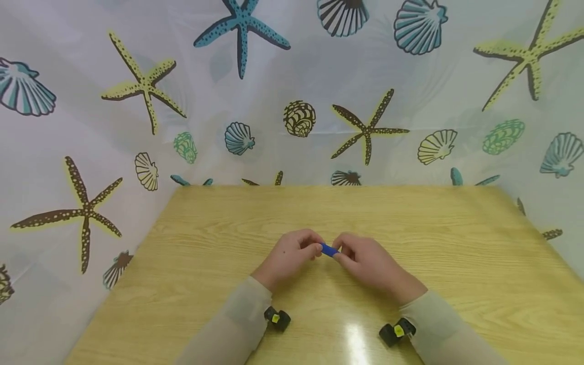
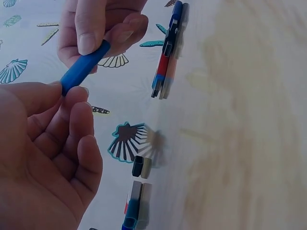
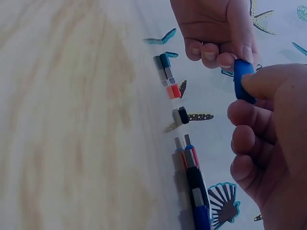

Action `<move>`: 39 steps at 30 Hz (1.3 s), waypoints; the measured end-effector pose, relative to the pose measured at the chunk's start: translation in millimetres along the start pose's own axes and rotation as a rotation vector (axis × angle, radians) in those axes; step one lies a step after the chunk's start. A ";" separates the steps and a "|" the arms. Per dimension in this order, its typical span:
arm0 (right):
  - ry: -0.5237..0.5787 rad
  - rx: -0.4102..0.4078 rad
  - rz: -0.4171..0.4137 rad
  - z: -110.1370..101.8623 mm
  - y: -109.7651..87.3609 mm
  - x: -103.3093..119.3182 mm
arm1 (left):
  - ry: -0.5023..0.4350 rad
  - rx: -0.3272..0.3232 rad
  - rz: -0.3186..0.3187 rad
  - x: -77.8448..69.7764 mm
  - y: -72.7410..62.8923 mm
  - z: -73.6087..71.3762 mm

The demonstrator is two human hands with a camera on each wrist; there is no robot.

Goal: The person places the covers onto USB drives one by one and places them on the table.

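Note:
A short blue stick-shaped piece (image 1: 329, 250) is held between both hands over the wooden table. My left hand (image 1: 289, 256) pinches one end between thumb and index finger; in the left wrist view its other fingers curl loosely toward the palm. The thumb and fingers of my right hand (image 1: 371, 261) pinch the opposite end. In the left wrist view the blue piece (image 2: 82, 69) slants between the hands, its ends partly covered by fingertips. The right wrist view shows the right thumb lying across the blue piece (image 3: 243, 79).
The wooden table (image 1: 219, 218) meets a white cloth with starfish and shells (image 1: 283, 152). Both wrist views show slim pen-like things, one blue and red (image 2: 165, 52), and a small black piece (image 3: 183, 115) along the table's border. Black camera mounts (image 1: 277, 318) sit on both wrists.

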State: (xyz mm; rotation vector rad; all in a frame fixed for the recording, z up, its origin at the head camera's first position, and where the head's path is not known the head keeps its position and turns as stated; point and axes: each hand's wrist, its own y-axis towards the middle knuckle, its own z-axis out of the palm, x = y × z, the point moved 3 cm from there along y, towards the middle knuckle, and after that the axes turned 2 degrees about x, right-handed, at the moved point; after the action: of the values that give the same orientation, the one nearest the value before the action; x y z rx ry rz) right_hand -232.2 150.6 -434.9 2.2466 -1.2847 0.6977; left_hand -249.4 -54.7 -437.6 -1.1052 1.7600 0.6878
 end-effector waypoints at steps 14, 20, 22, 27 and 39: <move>-0.212 0.080 -0.007 5.2 -2.8 -2.9 | 0.109 0.007 0.013 3.6 1.8 1.1; -0.281 0.105 -0.058 5.6 -5.5 -2.9 | 0.119 -0.060 -0.043 4.1 1.8 -4.9; -0.307 0.113 -0.066 6.5 -5.7 -2.1 | 0.127 -0.085 -0.059 5.2 2.2 -8.3; -0.357 0.143 -0.067 10.0 -5.2 -0.7 | 0.148 -0.127 -0.085 8.3 2.7 -17.3; -0.340 0.106 -0.064 6.8 -4.7 5.1 | 0.317 -0.162 -0.141 15.1 0.8 -32.8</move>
State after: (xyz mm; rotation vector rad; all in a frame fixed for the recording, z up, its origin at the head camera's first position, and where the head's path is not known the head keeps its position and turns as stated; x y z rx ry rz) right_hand -224.5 145.3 -437.5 2.5621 -1.3466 0.3784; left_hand -266.0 -86.7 -437.4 -1.5017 1.8912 0.6010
